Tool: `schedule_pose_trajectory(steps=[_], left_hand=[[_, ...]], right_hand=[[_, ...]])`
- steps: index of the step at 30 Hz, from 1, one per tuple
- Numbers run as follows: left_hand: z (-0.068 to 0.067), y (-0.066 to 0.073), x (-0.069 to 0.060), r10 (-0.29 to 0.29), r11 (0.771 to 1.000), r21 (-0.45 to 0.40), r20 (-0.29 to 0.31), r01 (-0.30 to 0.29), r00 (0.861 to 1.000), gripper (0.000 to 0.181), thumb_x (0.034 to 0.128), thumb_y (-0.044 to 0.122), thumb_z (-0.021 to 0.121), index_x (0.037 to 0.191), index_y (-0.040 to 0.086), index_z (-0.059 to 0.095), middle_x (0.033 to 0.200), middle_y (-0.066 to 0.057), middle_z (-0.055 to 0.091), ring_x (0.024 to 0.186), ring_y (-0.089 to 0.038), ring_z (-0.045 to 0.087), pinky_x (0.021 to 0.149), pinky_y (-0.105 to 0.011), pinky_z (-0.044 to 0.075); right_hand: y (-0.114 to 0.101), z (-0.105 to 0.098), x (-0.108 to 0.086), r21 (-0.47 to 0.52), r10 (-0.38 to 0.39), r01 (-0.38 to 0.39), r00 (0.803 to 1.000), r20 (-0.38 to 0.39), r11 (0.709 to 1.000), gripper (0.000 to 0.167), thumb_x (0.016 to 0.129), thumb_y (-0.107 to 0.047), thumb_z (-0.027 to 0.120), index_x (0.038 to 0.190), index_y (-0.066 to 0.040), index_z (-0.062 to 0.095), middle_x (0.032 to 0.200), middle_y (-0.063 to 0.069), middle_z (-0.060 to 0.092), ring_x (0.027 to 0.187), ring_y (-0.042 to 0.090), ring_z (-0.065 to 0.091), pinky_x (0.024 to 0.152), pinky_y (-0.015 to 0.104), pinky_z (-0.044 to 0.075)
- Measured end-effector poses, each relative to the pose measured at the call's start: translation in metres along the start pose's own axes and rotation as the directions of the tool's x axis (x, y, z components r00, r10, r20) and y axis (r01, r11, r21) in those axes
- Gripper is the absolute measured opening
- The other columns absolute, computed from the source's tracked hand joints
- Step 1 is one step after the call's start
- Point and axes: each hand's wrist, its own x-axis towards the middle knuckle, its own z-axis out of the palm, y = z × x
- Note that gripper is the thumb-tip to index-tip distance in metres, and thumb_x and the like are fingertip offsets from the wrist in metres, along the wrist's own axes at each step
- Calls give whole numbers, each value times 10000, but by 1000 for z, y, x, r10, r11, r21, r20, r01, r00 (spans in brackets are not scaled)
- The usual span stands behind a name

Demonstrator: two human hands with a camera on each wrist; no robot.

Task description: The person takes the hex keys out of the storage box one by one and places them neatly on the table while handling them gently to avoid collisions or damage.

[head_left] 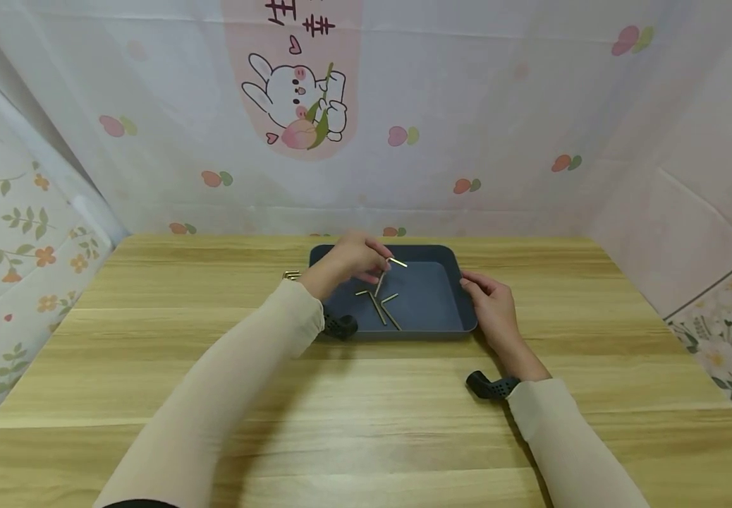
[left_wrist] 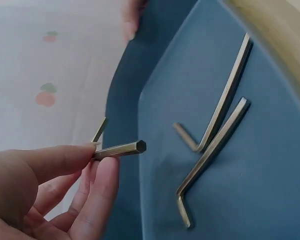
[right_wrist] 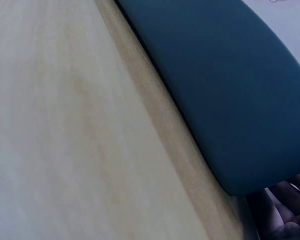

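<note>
Left hand (head_left: 361,261): over the left half of the tray, digits drawn together at the tips, pinching one bent rod between thumb and fingertips; the remaining fingers lie bent beneath.

Held rod (left_wrist: 121,150): L-shaped, brass-coloured, six-sided at the end; raised at the fingertips over the left part of the tray, one arm angled toward the right, the other slanting down and near. Whether its lower end touches anything cannot be told.

Right hand (head_left: 494,307): at the right side of the tray, gripping the wall, thumb at the rim and fingers bent about the outside; the gap between them is mostly hidden.

Tray (head_left: 432,300): dark blue-grey, shallow, round-cornered, flat toward the far side of the table (head_left: 379,423), which has a wood-grain top.

First loose rod (head_left: 377,309) and second loose rod (head_left: 391,317): both L-shaped, brass-coloured, lying in the near left part of the tray, close beside each other, the second to the right.

Rod cluster (head_left: 291,275): similar brass-coloured pieces on the table just left of the tray, partly behind the left sleeve (head_left: 277,321); count unclear.

Backdrop (head_left: 499,92): pale printed cloth beyond the far table edge.
</note>
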Motion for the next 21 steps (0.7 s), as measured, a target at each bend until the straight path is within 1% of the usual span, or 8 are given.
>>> schedule_pose_trajectory(steps=[4,7,10,12,15,18,21], left_hand=[[-10,-2,-1,-14,999,-44,-14,14,1000,271,950,34,676,1218,7,702,1092,-124,706,806,-144,628,903,-406,619],[-16,-3,-2,-10,998,-69,-28,8,1000,277,942,36,688,1219,14,701,1009,-70,683,783,-130,623,829,-351,635],[-20,-4,-5,11,996,-88,-56,-16,998,276,938,33,693,1214,16,700,992,-59,678,780,-121,629,714,-273,626],[-23,-6,-7,29,994,-104,-80,-37,996,281,941,37,692,1221,16,701,1024,-81,692,785,-120,636,679,-248,613],[-29,-8,-13,55,990,-123,-116,-69,992,303,949,59,689,1250,21,695,1125,-138,711,822,-137,651,685,-247,609],[-37,-12,-19,66,987,-137,-142,-86,988,329,956,84,687,1281,32,683,1233,-179,698,931,-191,679,752,-287,626],[-46,-17,-27,78,984,-143,-166,-103,983,330,964,99,681,1290,44,677,1285,-187,679,1054,-258,686,852,-361,631]], right_hand=[[0,-1,0,2,2,-2,1000,-3,1000,422,1042,-306,570,1392,-74,621,1450,116,597,1344,215,534,900,53,431],[0,-1,0,0,5,-5,1000,-3,1000,425,1043,-308,568,1391,-70,620,1449,119,597,1342,219,534,896,49,435],[1,-2,0,-7,5,-5,1000,-6,1000,423,1044,-308,567,1390,-72,621,1446,121,599,1335,221,538,895,50,436],[2,-3,1,-11,5,-5,1000,-9,1000,422,1044,-309,568,1389,-73,623,1442,120,603,1332,220,540,900,53,433],[1,-3,1,-13,3,-3,1000,-10,1000,422,1044,-311,568,1388,-73,624,1439,121,605,1332,220,541,903,55,432],[1,-2,1,-11,4,-4,1000,-2,1000,428,1045,-318,565,1395,-78,619,1445,119,600,1328,222,540,891,52,437],[1,-1,1,-4,1,-1,1000,7,1000,428,1046,-320,564,1398,-83,616,1448,117,598,1324,221,540,890,55,441]])
